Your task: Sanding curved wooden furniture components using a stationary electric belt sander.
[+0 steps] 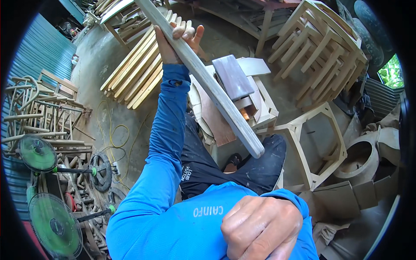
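A long, weathered-looking wooden bar (208,82) slants from the top of the view down to my thigh, its rounded lower end over my knee. My left hand (180,41) is closed around its upper part, arm stretched out. Close in front of my chest, my right hand (262,227) is curled into a fist; what it holds, if anything, is hidden. Beside the bar, a flat grey-purple rectangular block (233,77) rests on a low wooden stand. Thin curved brown sheets (216,123) lie there too, with a small orange-ended piece (245,114) near the block.
Stacked pale slats (134,65) lie ahead left. Wooden frames (318,52) are piled at far right, with an open many-sided frame (299,149) nearer. Two green fans (56,225) and a heap of wooden parts (39,112) stand left. A yellow cord (115,134) crosses the floor.
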{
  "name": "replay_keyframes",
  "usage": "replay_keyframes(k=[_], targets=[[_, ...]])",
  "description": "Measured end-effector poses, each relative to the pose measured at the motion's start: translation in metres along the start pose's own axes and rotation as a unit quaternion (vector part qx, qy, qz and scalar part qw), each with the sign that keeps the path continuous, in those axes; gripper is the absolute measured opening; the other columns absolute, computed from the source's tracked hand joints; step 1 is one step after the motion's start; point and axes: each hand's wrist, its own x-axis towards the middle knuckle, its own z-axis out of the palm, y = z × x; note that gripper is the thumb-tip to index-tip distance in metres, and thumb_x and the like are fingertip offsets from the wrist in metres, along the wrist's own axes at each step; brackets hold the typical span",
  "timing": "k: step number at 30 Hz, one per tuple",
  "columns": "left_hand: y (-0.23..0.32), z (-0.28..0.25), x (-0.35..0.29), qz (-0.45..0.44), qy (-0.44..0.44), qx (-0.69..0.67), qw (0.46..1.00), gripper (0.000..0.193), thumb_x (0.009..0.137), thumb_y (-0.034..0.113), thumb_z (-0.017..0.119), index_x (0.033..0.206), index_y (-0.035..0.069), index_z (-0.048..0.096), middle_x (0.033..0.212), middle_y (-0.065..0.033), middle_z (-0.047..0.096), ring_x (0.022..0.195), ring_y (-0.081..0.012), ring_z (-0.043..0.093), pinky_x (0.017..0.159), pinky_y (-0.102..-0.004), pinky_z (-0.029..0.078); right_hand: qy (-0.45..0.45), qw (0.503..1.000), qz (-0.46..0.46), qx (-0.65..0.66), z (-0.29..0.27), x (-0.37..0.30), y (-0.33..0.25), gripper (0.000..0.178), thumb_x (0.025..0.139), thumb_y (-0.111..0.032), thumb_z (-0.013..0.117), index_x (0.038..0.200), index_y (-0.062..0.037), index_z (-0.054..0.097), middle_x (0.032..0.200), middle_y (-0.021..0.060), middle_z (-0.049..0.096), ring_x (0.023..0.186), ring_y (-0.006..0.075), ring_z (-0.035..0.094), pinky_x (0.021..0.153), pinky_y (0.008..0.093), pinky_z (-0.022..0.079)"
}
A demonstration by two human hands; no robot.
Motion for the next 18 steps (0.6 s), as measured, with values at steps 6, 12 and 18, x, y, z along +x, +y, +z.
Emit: replay_keyframes(k=[6,12,18], targets=[[0.013,0.004,-0.016,0.007,0.012,-0.001,1.0,0.049,0.095,0.064,0.06,0.105,0.017,0.071,0.073,0.0052,0.064,0.077,-0.0178,0.064,0.111,-0.0574,0.044,-0.057,0.996,0.027,-0.069,0.001,0.01,0.0,0.017,0.09,-0.011,0.075,0.087,0.0048,0.073,0.079,0.0141,0.068,0.064,0.0259,0.065,0.055,0.0318,0.048],[0.011,0.001,-0.03,0.026,0.05,0.018,0.998,0.048,0.096,0.064,0.059,0.103,0.017,0.069,0.068,0.0052,0.06,0.071,-0.0178,0.063,0.107,-0.0558,0.048,0.089,0.99,0.084,-0.066,0.009,-0.001,0.005,0.025,0.087,-0.017,0.078,0.093,0.0065,0.075,0.086,0.0155,0.067,0.07,0.0249,0.065,0.061,0.0334,0.051],[0.015,-0.007,-0.034,0.024,0.112,0.059,0.992,0.05,0.095,0.065,0.059,0.105,0.016,0.063,0.07,0.0023,0.055,0.071,-0.0191,0.062,0.107,-0.0592,0.047,0.048,0.996,0.064,-0.03,0.002,0.006,-0.002,0.034,0.086,-0.023,0.078,0.095,0.0096,0.077,0.077,0.0147,0.066,0.059,0.0228,0.06,0.051,0.0298,0.045]])
